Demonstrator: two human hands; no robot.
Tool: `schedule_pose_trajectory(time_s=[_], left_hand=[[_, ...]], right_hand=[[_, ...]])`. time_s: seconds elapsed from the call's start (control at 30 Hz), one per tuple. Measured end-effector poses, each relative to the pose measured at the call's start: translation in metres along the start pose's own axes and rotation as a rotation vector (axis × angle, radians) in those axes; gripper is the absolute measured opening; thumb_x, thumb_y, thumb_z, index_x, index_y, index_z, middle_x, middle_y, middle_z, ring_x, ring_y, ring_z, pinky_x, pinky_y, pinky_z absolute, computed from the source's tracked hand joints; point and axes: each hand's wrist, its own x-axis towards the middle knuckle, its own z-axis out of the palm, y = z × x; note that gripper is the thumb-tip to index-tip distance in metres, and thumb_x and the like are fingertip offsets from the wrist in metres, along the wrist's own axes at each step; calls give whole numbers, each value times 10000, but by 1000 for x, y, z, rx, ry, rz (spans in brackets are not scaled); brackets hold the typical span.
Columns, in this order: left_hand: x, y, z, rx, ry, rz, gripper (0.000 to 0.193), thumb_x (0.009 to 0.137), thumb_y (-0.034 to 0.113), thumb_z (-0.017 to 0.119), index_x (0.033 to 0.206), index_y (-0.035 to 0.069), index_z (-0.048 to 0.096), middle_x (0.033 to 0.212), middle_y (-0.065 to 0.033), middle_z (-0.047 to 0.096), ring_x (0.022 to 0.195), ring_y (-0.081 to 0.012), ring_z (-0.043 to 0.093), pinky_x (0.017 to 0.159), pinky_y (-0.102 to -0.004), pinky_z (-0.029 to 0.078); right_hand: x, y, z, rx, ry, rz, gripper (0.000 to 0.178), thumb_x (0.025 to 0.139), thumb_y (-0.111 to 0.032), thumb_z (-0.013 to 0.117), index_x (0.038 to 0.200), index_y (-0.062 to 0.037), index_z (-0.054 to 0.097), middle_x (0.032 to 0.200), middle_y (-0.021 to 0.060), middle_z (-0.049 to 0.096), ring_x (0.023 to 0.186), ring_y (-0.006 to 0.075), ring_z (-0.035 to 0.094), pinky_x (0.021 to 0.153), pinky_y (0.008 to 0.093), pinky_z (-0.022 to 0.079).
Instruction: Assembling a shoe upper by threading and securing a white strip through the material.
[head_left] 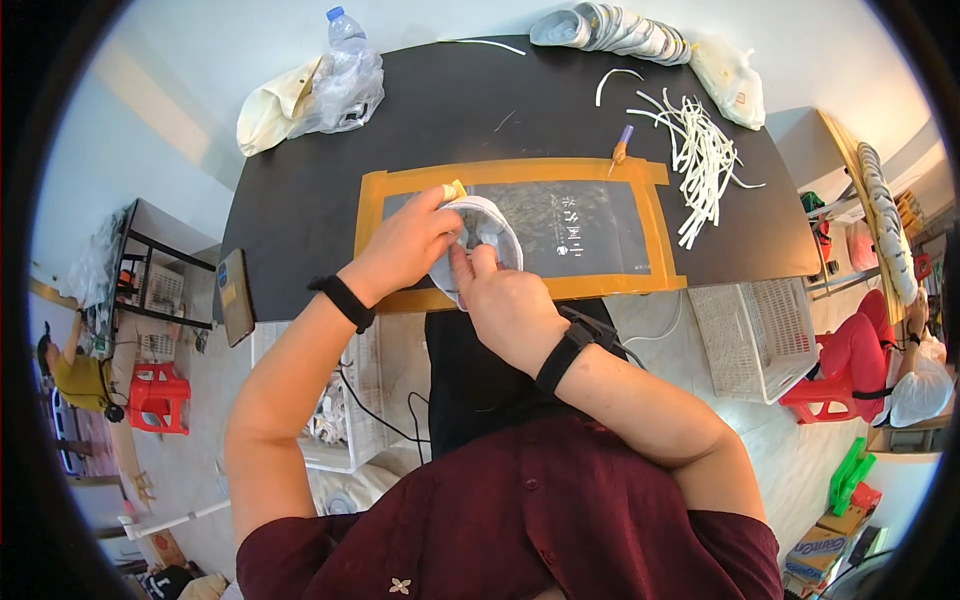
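Over the near left part of a taped-down clear sheet point(610, 215), I hold a small cup-shaped, grey-white fabric piece point(508, 240) with a pale rim. My left hand point(400, 245) grips its left side, with the fingers curled over the rim. Something yellow point(457, 188) shows at the left fingertips; whether it is a wrap or a separate bit I cannot tell. My right hand point(512, 312) is closed at the near side, thumb and finger pinched inside the opening. What lies between those fingertips is hidden.
White strips point(705, 160) lie heaped at the right, near an awl-like tool point(621, 148). Similar nested pieces point(620, 32) and a white bag point(728, 82) stand at the back. A bottle point(346, 30) and plastic bag point(345, 92) sit back left; a phone point(235, 297) lies at the left edge.
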Motion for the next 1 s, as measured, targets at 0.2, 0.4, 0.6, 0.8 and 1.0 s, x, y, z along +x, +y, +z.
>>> schedule_pose_trajectory(time_s=[0.2,0.4,0.6,0.8,1.0], left_hand=[[7,2,-2,2,-84,-41,106,822,59,663,916,65,615,1135,-137,539,1032,-367,559,857,-435,476],[14,4,-7,42,-174,-64,136,817,92,689,935,75,624,1179,-147,542,1063,-370,569,874,-432,484],[17,20,-21,308,-270,-19,177,750,100,694,915,66,640,1138,-120,582,1056,-326,584,852,-430,512],[17,15,-5,490,-190,167,126,729,97,659,837,57,608,1067,-105,601,984,-302,603,754,-426,538],[18,9,-9,416,-125,140,124,752,101,653,856,41,621,1137,-128,602,1015,-303,605,785,-415,551]], right_hand=[[4,8,0,140,-2,9,539,858,-158,607,1357,5,485,984,130,543,591,225,658,531,321,544],[9,9,-3,229,-34,11,429,839,-146,622,1228,12,535,988,152,548,629,278,672,559,360,560],[14,9,-5,262,-104,6,396,854,-139,603,1213,12,527,1009,168,549,715,306,682,620,391,569],[15,11,-6,288,-118,4,400,851,-144,604,1212,11,525,1016,172,554,726,319,681,627,397,569],[20,15,-8,309,-114,-21,370,851,-154,605,1177,6,533,996,179,572,731,322,682,630,407,567]])
